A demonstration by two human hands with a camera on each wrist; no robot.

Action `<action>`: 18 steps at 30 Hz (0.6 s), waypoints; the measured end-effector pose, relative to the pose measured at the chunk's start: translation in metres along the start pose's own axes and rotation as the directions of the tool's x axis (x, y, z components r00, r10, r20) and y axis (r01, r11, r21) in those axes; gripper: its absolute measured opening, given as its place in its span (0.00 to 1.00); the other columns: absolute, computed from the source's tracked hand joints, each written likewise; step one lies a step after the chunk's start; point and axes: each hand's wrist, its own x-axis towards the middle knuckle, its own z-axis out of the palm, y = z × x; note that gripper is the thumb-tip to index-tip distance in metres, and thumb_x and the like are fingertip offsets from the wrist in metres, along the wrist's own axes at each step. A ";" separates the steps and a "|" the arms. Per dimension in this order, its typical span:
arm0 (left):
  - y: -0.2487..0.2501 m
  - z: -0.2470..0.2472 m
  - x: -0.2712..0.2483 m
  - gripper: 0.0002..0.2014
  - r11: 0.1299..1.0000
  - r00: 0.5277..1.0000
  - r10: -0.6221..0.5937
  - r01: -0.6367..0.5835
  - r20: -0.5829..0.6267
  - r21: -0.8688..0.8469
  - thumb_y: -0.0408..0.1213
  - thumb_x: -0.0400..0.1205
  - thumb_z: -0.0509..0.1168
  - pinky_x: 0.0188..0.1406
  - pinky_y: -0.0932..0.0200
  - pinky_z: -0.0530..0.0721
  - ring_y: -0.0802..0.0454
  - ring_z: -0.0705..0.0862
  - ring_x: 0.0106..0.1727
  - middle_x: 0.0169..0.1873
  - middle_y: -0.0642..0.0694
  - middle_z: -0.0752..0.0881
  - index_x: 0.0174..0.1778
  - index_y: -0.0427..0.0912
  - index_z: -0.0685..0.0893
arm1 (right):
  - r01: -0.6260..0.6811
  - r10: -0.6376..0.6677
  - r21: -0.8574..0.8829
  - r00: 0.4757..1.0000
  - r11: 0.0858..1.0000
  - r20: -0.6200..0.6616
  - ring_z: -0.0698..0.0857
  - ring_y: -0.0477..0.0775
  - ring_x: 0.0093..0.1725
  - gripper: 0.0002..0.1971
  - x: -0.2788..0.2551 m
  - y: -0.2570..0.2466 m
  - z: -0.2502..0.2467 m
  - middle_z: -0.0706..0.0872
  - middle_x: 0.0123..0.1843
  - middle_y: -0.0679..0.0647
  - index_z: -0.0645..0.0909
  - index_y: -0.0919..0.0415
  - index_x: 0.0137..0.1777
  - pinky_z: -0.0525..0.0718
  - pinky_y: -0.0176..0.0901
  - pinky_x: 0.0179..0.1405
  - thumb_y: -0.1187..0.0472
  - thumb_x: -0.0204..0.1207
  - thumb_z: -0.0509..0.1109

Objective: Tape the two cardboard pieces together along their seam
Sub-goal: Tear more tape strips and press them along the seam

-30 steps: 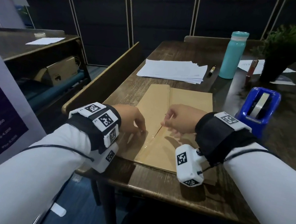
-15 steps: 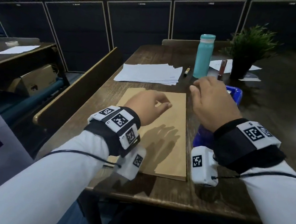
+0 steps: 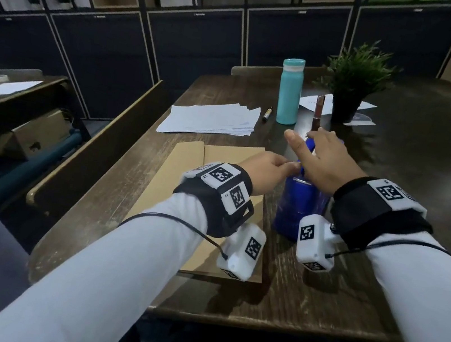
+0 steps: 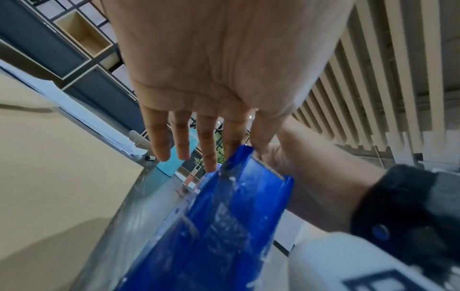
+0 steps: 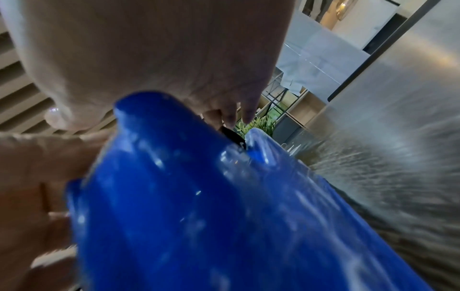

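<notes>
Cardboard pieces (image 3: 208,197): two flat tan sheets lying side by side on the dark wooden surface (image 3: 346,293), in the middle of the head view; the left sheet slightly overlaps or meets the right one along a straight seam (image 3: 203,149) running away from the person. The left forearm covers the near part.
Tape dispenser (image 3: 299,203): glossy blue plastic, standing just right of the cardboard, at centre right of the head view; a metal cutter strip shows at its near top.
Left hand (image 3: 266,168): fingertips drawn together at the dispenser's front end; in the left wrist view the fingers (image 4: 206,145) lie straight, reaching to the blue edge. Whether they pinch tape I cannot tell.
Right hand (image 3: 323,159): spread over the dispenser's top, thumb raised, fingers relaxed.
Background: white paper stack (image 3: 211,120), teal bottle (image 3: 290,92), potted plant (image 3: 350,81) in the upper centre.
</notes>
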 end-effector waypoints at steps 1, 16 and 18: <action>0.001 0.002 0.001 0.19 1.000 1.000 -0.001 0.001 0.009 -0.017 0.46 0.88 0.53 0.51 0.58 0.74 0.49 0.81 0.51 0.53 0.41 0.87 0.61 0.40 0.85 | -0.013 0.013 -0.001 1.000 1.000 0.002 0.62 0.60 0.81 0.57 0.002 0.000 -0.001 0.66 0.79 0.64 0.65 0.64 0.78 0.62 0.62 0.79 0.19 0.63 0.38; -0.001 0.009 0.010 0.14 0.925 0.993 -0.098 0.115 0.065 -0.362 0.39 0.87 0.58 0.58 0.61 0.81 0.52 0.84 0.51 0.56 0.39 0.89 0.57 0.39 0.88 | -0.125 0.124 0.026 0.992 0.992 0.027 0.58 0.60 0.83 0.49 0.007 0.006 -0.002 0.61 0.83 0.63 0.58 0.64 0.82 0.58 0.57 0.80 0.26 0.72 0.45; 0.002 0.009 0.011 0.13 0.877 0.986 -0.153 0.166 0.066 -0.451 0.37 0.85 0.62 0.53 0.65 0.82 0.52 0.84 0.50 0.56 0.40 0.88 0.58 0.37 0.87 | -0.119 0.119 -0.009 0.993 0.993 0.014 0.63 0.61 0.81 0.54 0.009 0.008 -0.002 0.65 0.82 0.63 0.58 0.63 0.82 0.63 0.58 0.79 0.21 0.66 0.41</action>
